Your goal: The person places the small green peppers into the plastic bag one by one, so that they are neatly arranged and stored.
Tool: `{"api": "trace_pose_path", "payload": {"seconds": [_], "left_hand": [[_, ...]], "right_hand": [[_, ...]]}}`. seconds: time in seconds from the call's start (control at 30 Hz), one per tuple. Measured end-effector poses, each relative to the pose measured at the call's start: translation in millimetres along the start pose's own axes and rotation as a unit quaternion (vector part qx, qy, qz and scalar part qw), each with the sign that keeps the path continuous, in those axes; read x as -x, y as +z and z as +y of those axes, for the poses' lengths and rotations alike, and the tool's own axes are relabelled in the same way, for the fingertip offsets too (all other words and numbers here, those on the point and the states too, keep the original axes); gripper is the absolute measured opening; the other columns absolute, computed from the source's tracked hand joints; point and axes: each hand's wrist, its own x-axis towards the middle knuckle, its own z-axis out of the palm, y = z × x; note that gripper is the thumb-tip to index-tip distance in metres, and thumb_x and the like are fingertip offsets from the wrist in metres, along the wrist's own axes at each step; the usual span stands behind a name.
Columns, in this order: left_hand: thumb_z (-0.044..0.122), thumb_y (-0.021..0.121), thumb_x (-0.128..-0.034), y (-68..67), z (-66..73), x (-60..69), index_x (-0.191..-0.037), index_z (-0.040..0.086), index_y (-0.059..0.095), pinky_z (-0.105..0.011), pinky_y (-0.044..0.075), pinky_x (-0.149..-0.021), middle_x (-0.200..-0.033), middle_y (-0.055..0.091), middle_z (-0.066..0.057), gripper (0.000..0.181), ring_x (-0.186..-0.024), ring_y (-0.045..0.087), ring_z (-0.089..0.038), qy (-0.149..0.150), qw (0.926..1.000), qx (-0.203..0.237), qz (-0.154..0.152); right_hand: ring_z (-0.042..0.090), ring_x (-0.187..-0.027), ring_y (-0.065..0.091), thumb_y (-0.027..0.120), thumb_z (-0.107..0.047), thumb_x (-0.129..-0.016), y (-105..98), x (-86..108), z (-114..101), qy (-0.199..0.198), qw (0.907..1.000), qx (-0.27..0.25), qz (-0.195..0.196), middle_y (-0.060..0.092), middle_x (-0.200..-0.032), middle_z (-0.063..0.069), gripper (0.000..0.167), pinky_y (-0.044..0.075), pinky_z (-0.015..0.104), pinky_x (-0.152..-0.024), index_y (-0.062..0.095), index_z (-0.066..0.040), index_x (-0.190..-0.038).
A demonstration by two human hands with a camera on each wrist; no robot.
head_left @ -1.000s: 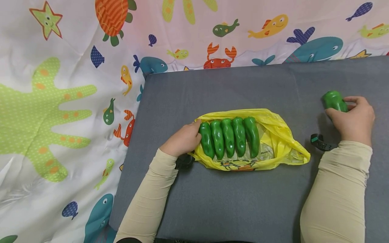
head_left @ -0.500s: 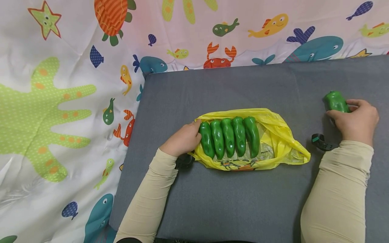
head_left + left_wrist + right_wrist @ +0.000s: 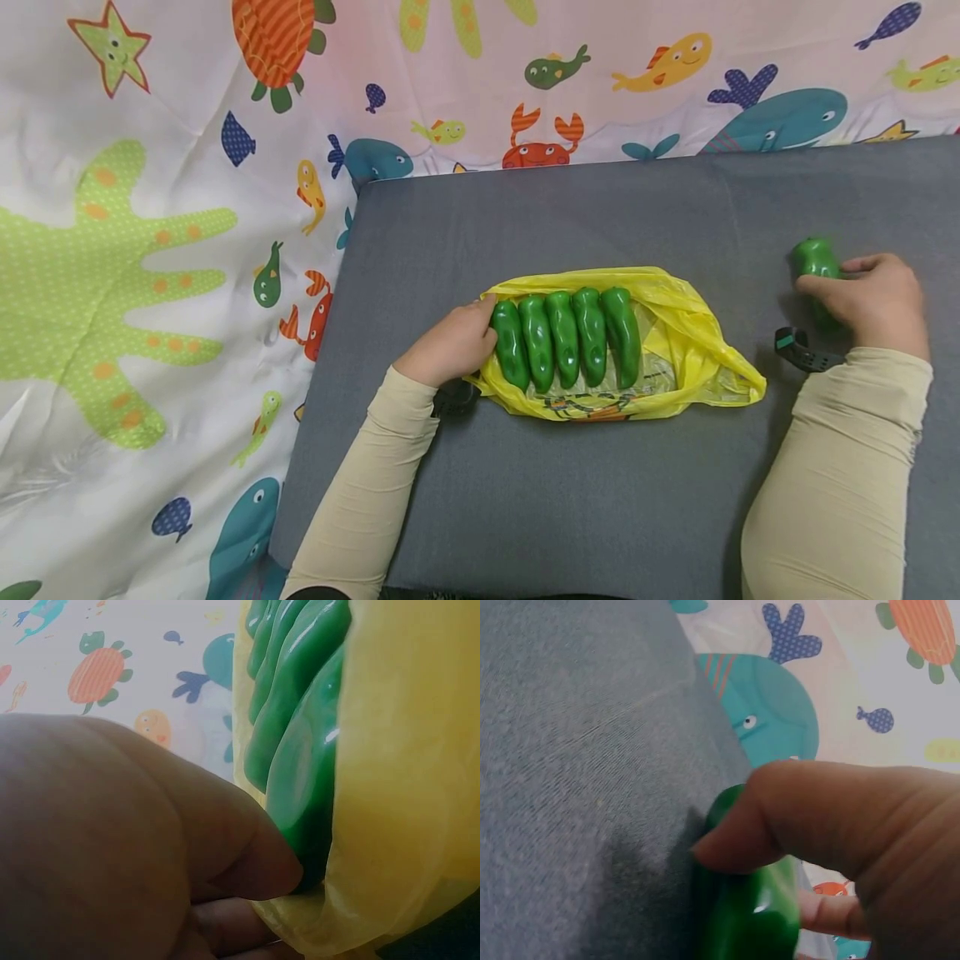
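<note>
My left hand pinches the left rim of a yellow plastic bag. Inside the opened bag, several long green peppers lie side by side. In the left wrist view, the thumb of the left hand is at the end of the nearest pepper, by the bag's wall. Off to the right, my right hand grips another green pepper between thumb and fingers. The right wrist view shows that pepper close to the grey surface; whether it touches is unclear.
A grey cloth-covered table lies under everything. A white curtain printed with sea animals hangs along the back and left edges. A black wrist strap is at the right wrist, right of the bag.
My right hand has shifted slightly toward me with the pepper, which has turned so that its lower end shows beneath the hand. The left hand and the bag have stayed still.
</note>
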Motion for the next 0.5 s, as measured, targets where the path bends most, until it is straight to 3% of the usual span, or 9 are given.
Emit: {"api": "trace_pose_path", "payload": {"seconds": [0.23,0.5], "left_hand": [[0.008,0.043,-0.1065,0.3,-0.1,0.7,-0.162,-0.009,0.028,-0.043,0.044,-0.113,-0.158,0.047,-0.025,0.060,-0.139,0.052,-0.029,0.001,1.0000,0.000,0.005],[0.008,0.043,-0.1062,0.7,-1.1,-0.1,-0.161,-0.009,0.029,-0.043,0.044,-0.113,-0.156,0.049,-0.025,0.059,-0.137,0.054,-0.029,0.006,1.0000,0.001,0.007]], "right_hand": [[0.057,-0.110,0.048,0.056,-0.047,-0.100,-5,2.7,-4,-0.008,0.9972,0.030,-0.068,0.036,-0.132,0.045,0.088,0.052,0.061,-0.079,0.025,0.018,-0.150],[0.050,-0.105,0.048,0.056,-0.049,-0.100,-4,2.1,-11,-0.048,0.9921,0.037,-0.110,0.039,-0.127,0.040,0.087,0.050,0.037,-0.060,0.028,0.019,-0.145]]}}
